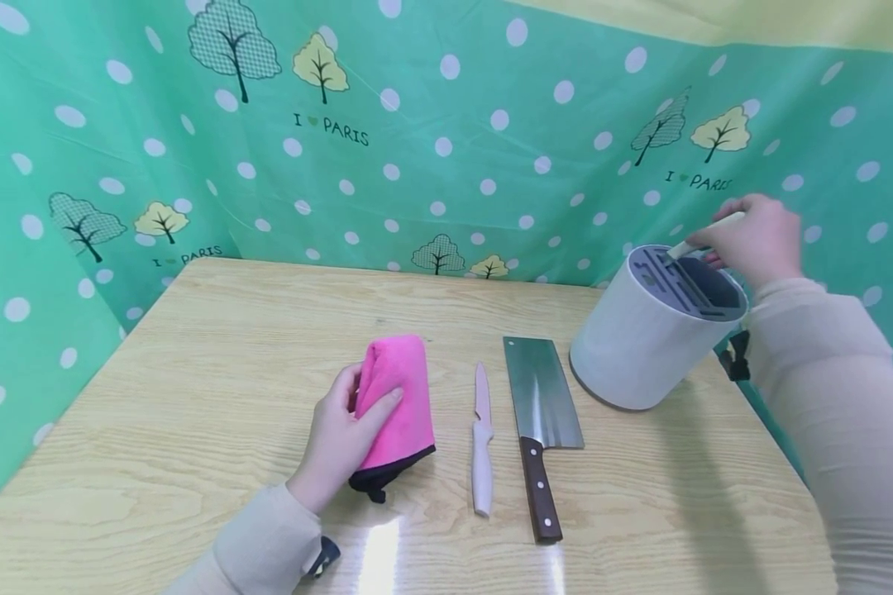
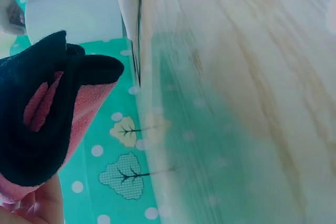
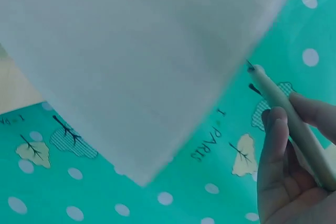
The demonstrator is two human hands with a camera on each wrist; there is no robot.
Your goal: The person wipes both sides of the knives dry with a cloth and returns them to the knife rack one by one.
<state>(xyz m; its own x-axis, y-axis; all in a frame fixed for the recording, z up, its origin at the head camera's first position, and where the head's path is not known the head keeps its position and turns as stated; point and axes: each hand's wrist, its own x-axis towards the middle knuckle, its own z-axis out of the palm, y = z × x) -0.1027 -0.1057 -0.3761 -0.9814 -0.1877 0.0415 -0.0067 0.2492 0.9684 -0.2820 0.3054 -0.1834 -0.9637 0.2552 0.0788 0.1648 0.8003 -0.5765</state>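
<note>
The left hand [image 1: 342, 438] grips a folded pink cloth [image 1: 402, 397] with a black edge. In the left wrist view, the cloth's black edge [image 2: 58, 119] shows close up, with the left hand's fingers [image 2: 39, 203] under it. At the right, the right hand [image 1: 759, 240] pinches a pale handle [image 1: 682, 248] just above the slotted top of a white knife block [image 1: 632, 339]. The right wrist view shows the right hand [image 3: 294, 177] around that handle [image 3: 299, 124], beside the block's white wall [image 3: 131, 66]; most of its blade is hidden.
A small knife with a pale handle [image 1: 481, 467] lies on the wooden table [image 1: 193, 372], right of the cloth. Between it and the block lies a cleaver [image 1: 542, 397] with a dark handle. A green patterned curtain [image 1: 417, 107] hangs behind the table.
</note>
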